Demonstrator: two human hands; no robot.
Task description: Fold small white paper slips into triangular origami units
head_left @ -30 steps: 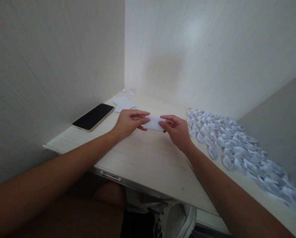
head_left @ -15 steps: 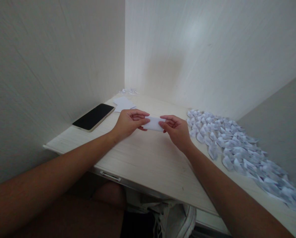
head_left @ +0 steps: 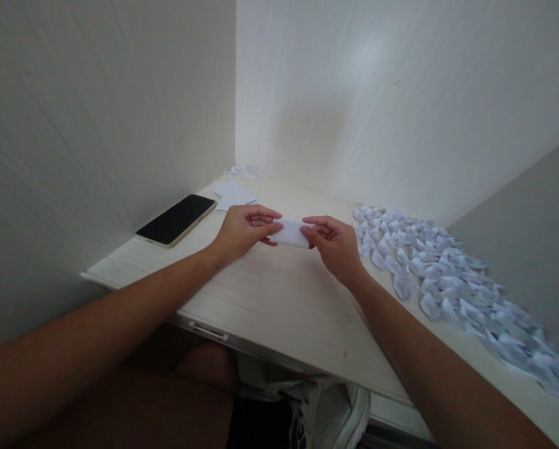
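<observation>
A small white rectangular paper (head_left: 291, 232) is held level between both hands, just above the middle of the pale desk (head_left: 270, 293). My left hand (head_left: 247, 231) pinches its left end, thumb on the near face and fingers behind. The right end is pinched the same way by my right hand (head_left: 332, 243). Past my left hand lie flat white paper sheets (head_left: 235, 194). Several small folded white paper pieces (head_left: 429, 262) are heaped to the right of my right hand.
A black-screened phone (head_left: 177, 220) lies at the left of the desk beside the wall. White paper scraps (head_left: 244, 171) sit in the back corner. Walls enclose the desk. A metal handle (head_left: 208, 332) is on the front edge, and a white shoe (head_left: 338, 411) shows below.
</observation>
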